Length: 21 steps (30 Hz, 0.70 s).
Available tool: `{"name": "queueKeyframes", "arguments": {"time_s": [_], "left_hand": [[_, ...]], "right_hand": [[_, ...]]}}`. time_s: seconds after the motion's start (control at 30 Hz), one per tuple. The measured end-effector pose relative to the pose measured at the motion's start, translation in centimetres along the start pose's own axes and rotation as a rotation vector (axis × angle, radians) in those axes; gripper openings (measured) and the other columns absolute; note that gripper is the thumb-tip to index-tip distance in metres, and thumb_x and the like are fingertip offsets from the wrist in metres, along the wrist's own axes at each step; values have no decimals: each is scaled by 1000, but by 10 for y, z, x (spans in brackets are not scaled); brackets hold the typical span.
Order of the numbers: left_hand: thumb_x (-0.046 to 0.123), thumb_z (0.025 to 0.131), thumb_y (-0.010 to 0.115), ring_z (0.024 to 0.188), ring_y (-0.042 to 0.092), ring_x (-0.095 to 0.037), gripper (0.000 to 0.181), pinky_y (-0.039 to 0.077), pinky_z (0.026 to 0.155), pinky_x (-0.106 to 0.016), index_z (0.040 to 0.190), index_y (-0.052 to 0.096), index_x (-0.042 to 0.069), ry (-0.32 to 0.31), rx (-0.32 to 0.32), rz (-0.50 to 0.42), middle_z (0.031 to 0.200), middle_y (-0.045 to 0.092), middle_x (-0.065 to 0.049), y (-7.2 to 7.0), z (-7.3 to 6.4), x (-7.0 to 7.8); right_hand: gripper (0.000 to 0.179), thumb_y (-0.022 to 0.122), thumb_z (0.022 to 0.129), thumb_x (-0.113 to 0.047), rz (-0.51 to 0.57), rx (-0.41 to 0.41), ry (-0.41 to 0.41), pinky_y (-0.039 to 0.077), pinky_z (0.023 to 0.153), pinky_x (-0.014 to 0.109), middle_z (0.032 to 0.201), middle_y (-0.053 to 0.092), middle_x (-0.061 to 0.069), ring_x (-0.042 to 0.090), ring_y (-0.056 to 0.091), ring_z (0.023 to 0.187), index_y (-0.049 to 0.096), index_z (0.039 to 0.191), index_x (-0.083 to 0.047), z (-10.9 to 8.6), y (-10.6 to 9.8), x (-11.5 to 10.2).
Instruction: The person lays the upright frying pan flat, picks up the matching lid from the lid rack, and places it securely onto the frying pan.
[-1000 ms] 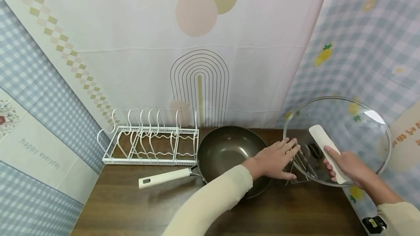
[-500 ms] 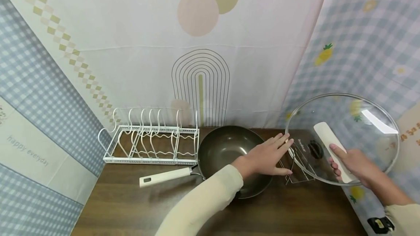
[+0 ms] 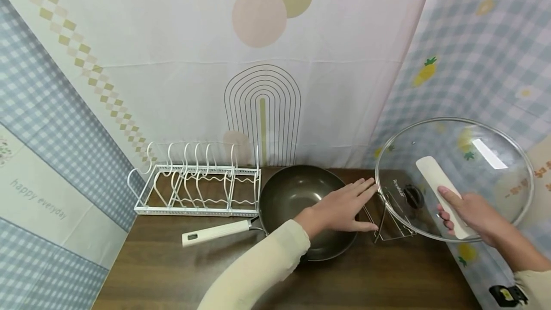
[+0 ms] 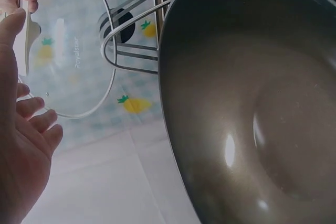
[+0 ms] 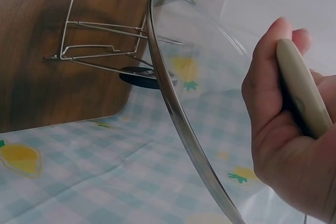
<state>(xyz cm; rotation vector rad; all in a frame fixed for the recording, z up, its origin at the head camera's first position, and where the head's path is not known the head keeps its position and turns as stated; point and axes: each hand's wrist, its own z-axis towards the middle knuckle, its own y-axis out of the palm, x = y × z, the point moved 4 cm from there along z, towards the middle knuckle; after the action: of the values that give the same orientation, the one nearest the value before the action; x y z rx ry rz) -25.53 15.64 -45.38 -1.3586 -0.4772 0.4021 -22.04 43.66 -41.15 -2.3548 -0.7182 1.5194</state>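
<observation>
My right hand [image 3: 469, 212] grips the cream handle [image 3: 430, 171] of a large round glass lid [image 3: 456, 142] with a metal rim. The lid is held tilted above the right end of the table. My left hand [image 3: 342, 207] reaches over the wok's right side, fingers straight and holding nothing; its fingertips are near the lid's left rim. The dark wok [image 3: 292, 195] sits upright on the table, its cream handle pointing left. Between wok and lid stands a small metal wire rack [image 3: 398, 237], partly seen through the glass. In the right wrist view, the lid's rim [image 5: 176, 114] is close to the rack.
A white wire pan rack [image 3: 198, 212] with upright dividers stands left of the wok against the back wall. A dark round object [image 5: 139, 78] lies by the wire rack; its kind is unclear. Patterned cloth [image 3: 465, 42] hangs at the right edge of the wooden table [image 3: 172, 276].
My right hand has moved the lid right and slightly up. My left hand has drawn back to the left, away from the wire rack and lid. The wok has stayed put.
</observation>
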Motion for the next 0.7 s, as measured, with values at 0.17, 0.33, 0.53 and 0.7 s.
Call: {"name": "queueKeyframes", "arguments": {"time_s": [0.17, 0.33, 0.53, 0.7], "left_hand": [[75, 87, 36, 151, 3, -11, 94, 14, 122, -24, 155, -1, 22, -16, -2, -76, 163, -2, 5, -2, -7, 1], [74, 86, 41, 150, 8, -6, 94, 26, 118, -23, 155, 3, 24, -23, 30, -150, 163, 5, 8, -5, -12, 3], [72, 85, 48, 149, 15, -4, 94, 26, 118, -23, 155, 6, 25, -42, 30, -290, 163, 11, 8, -9, -14, 6], [70, 85, 52, 147, 20, -4, 93, 24, 118, -21, 155, 9, 27, -58, 35, -406, 161, 16, 10, -12, -16, 6]], "right_hand": [[65, 25, 100, -57, 7, -19, 10, 58, 56, 43, 65, 59, -1, 13, 60, 55, 57, 86, -1, -5, -3, -4], [64, 25, 101, -55, 1, -8, -3, 58, 55, 42, 65, 59, -2, 12, 60, 54, 57, 86, -2, -10, -6, -8], [63, 25, 101, -53, 11, -17, -19, 57, 55, 42, 66, 59, -2, 12, 60, 55, 57, 87, -2, -14, -9, -12], [62, 25, 101, -53, 6, -12, -26, 58, 56, 43, 67, 59, -2, 13, 60, 56, 57, 89, -2, -17, -13, -17]]}}
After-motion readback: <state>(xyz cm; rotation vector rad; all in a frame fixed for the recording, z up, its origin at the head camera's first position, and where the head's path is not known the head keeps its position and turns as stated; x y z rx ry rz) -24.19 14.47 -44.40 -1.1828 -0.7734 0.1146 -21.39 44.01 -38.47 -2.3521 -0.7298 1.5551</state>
